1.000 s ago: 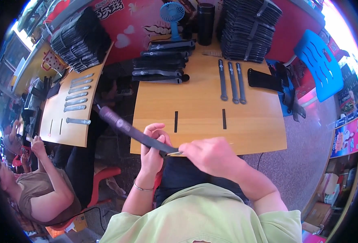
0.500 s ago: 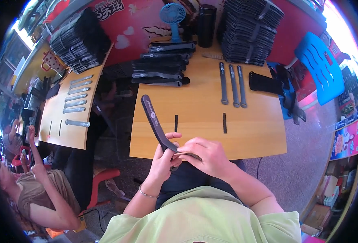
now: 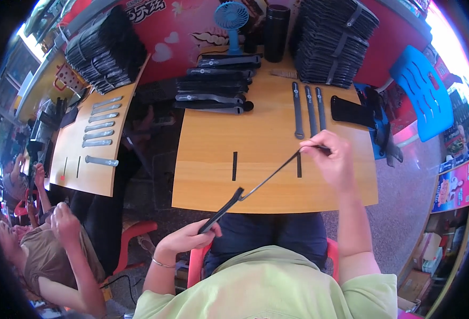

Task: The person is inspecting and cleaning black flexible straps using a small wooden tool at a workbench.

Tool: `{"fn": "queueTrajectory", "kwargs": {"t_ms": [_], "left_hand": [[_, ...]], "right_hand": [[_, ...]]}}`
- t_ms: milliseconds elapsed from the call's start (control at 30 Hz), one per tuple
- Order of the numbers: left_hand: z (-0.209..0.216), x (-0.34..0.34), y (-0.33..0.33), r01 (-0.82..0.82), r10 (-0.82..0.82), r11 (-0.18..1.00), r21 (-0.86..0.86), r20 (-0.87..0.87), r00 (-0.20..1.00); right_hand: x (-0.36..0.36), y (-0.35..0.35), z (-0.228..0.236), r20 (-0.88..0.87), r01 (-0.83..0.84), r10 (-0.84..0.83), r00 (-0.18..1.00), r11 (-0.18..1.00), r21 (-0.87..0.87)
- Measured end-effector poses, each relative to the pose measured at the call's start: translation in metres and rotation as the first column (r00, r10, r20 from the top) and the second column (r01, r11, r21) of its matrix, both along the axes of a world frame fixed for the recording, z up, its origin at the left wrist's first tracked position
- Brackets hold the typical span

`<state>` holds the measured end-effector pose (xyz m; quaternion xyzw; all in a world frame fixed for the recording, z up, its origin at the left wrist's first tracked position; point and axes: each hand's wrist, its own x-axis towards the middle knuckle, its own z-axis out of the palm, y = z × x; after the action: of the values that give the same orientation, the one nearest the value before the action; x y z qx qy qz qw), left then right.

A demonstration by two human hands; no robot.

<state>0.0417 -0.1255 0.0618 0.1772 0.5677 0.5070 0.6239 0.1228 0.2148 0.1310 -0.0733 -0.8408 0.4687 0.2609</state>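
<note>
My left hand (image 3: pixel 185 237), a bangle at its wrist, grips one end of a dark strap (image 3: pixel 225 209) in front of the table's near edge. From the strap's upper end a narrow dark length (image 3: pixel 271 175), seen almost edge-on, runs taut up to the right. My right hand (image 3: pixel 330 157) pinches its far end over the right side of the table (image 3: pixel 208 165). Whether this length is the same strap or a separate strip I cannot tell. Three flat grey straps (image 3: pixel 298 112) lie side by side just beyond my right hand.
Folded dark straps (image 3: pixel 213 85) are heaped at the back left, below a blue fan (image 3: pixel 232 26) and a black flask (image 3: pixel 277 33). A tall bundled stack (image 3: pixel 333 45) and a black pouch-like piece (image 3: pixel 352 111) stand right. A person (image 3: pixel 67 250) sits left by another table (image 3: pixel 88 173).
My hands have moved apart: the right went up and right, pulling the narrow length taut, while the left dropped toward me. The strap, raised and curved before, now slants between them.
</note>
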Motion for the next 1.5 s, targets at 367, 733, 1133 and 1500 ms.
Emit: {"fn": "queueTrajectory", "kwargs": {"t_ms": [367,733,1133,1500], "left_hand": [[-0.017,-0.008,-0.001,-0.51,0.463,0.829,0.229,0.23,0.856],[-0.012,-0.019,0.089,-0.643,0.505,0.555,0.528,0.401,0.764],[-0.002,-0.058,0.106,-0.736,0.579,0.493,0.464,0.457,0.675],[-0.057,-0.155,0.105,-0.913,0.994,-0.031,0.406,0.111,0.016]], "right_hand": [[-0.01,0.061,0.031,-0.282,0.412,-0.352,0.893,0.89,0.195],[-0.06,0.038,-0.064,-0.108,0.27,-0.273,0.956,0.671,0.69],[-0.069,0.022,-0.061,0.292,-0.082,-0.096,0.952,0.837,0.541],[-0.018,-0.111,0.025,-0.389,-0.519,0.372,0.843,0.755,-0.401]]}}
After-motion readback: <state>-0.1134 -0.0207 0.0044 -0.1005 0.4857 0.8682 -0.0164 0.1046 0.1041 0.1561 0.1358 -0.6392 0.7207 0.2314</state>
